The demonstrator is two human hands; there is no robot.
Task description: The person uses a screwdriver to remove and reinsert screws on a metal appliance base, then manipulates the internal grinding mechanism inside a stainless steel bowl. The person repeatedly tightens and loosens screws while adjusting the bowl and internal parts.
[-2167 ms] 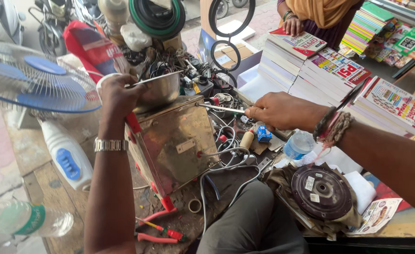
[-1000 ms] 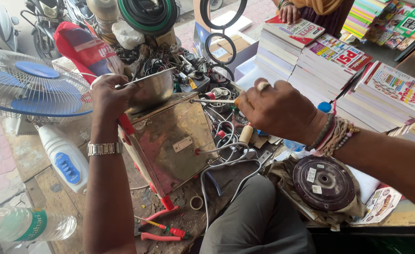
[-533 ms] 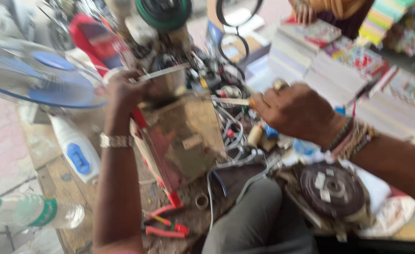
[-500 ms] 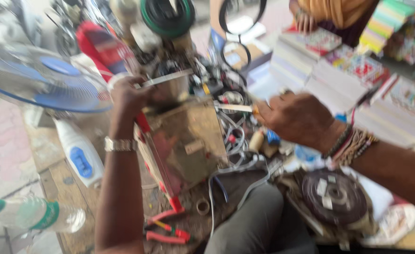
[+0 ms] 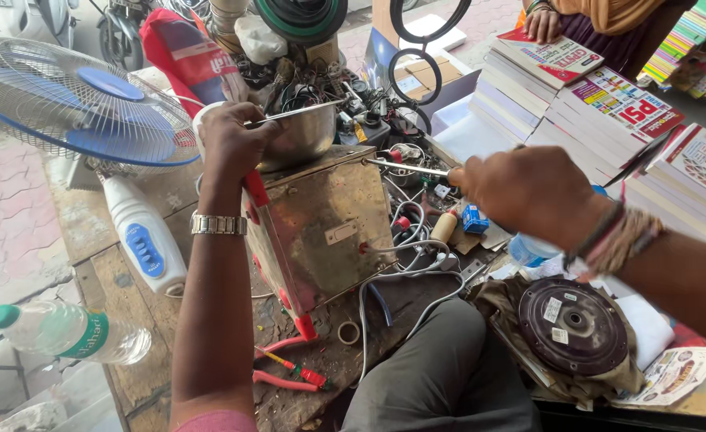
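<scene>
- Two hands work on one shiny metal appliance casing [image 5: 329, 228], which stands tilted on the cluttered workbench [image 5: 121, 280], between the white fan [image 5: 73, 104] and the stacks of books [image 5: 609, 104].
- The left hand [image 5: 233, 144] is curled shut over the rim of the steel bowl [image 5: 301, 132] at the casing's top, as it was a second ago, so the body remains braced.
- The right hand [image 5: 533, 192] is closed around the handle of a screwdriver [image 5: 409, 167]; it has drawn back to the right and now sits level, the shaft pointing left at the casing's upper right corner.
- I cannot tell whether the tip touches the metal.
- By my judgement, the tool has only just been lined up, and no turning has begun.
- Loose white wires [image 5: 401, 264] trail from the casing's side across the bench.
</scene>
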